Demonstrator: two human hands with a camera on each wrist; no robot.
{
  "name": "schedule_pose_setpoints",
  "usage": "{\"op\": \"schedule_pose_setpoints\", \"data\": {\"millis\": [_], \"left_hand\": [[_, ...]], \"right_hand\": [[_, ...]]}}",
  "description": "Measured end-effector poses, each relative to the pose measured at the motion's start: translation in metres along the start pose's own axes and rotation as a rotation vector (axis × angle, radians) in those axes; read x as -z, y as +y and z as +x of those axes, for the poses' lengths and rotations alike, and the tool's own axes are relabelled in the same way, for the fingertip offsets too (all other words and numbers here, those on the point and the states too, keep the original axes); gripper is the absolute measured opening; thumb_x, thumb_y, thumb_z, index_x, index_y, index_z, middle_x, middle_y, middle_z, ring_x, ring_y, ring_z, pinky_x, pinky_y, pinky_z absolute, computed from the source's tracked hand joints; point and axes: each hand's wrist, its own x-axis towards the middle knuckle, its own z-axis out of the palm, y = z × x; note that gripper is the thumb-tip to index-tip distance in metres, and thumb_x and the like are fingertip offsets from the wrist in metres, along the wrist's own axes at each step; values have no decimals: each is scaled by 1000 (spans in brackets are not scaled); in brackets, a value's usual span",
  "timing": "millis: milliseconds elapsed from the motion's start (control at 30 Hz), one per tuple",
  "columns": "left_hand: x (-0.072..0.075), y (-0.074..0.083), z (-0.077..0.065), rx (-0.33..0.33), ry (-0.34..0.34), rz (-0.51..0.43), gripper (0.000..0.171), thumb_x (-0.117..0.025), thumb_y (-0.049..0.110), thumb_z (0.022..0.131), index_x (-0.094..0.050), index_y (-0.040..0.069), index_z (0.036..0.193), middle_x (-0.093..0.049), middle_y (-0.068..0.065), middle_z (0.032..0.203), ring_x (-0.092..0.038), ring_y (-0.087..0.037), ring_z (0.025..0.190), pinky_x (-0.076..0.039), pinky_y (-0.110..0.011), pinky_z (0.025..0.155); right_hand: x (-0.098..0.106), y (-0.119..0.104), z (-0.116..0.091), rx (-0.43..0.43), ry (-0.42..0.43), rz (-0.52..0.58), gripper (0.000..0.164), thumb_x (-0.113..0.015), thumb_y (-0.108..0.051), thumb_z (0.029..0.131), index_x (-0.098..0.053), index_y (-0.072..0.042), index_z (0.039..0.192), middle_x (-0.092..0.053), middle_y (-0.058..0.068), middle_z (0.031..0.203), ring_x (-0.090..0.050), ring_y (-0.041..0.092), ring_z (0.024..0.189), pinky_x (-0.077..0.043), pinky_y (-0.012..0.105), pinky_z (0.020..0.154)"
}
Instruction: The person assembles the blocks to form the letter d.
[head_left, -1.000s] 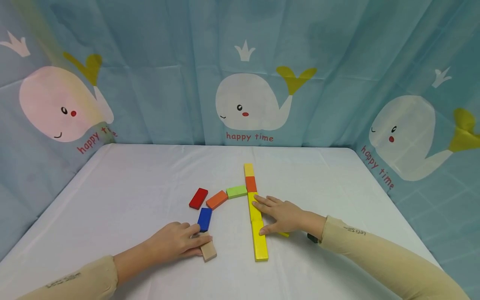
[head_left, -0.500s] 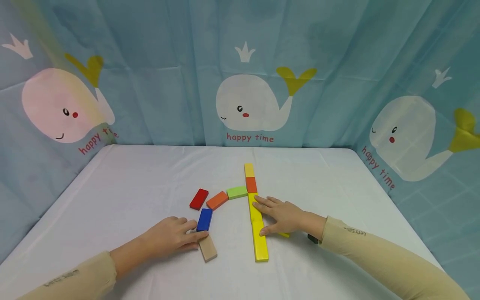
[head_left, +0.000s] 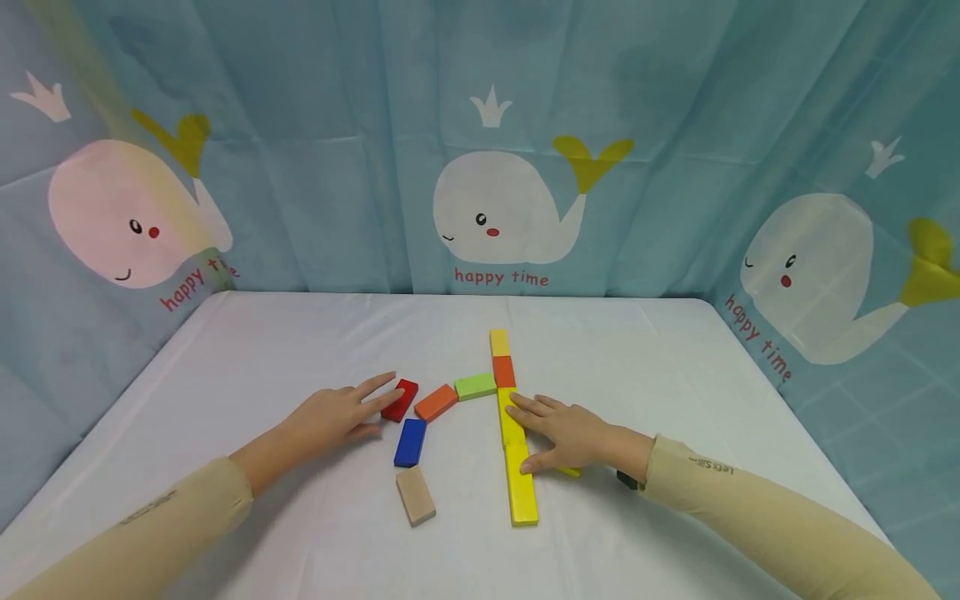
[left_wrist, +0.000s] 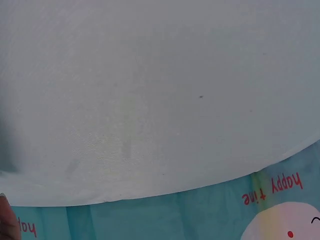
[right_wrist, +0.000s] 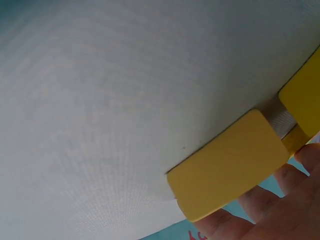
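My left hand reaches over the table, fingers extended and spread, with its fingertips at the red block. Flat on two long yellow blocks laid end to end rests my right hand: its fingers lie over the far yellow block, its thumb at the near yellow block. Another yellow block shows large beside the right fingers in the right wrist view; in the head view only its end peeks out from under that hand. The left wrist view catches just a fingertip at its edge.
An orange-red block and a pale yellow block continue the yellow row. Left of it, a curve holds green, orange, blue and wooden blocks. A whale-print curtain stands behind the white table.
My left hand has let go of the wooden block and moved up and away to the red block. The wooden block now lies fully in sight. My right hand has stayed in place.
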Motion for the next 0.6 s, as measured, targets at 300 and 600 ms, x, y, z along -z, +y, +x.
{"op": "schedule_pose_setpoints", "data": {"millis": [300, 600], "left_hand": [[-4, -9, 17, -16, -146, -61, 65, -70, 37, 89, -47, 12, 144, -37, -16, 150, -66, -20, 79, -54, -30, 67], [-7, -14, 25, 2, -216, -90, 64, -66, 40, 90, -45, 16, 146, -37, -13, 151, -62, -16, 71, -50, -27, 64]], "right_hand": [[-1, 1, 0, -2, 6, -8, 89, -62, -63, 84, -27, -22, 155, -17, -4, 162, -22, 31, 144, -29, 63, 103], [-1, 0, 0, -3, 4, -4, 89, -62, -63, 83, -27, -22, 155, -17, -4, 162, -21, 31, 144, -30, 62, 103]]}}
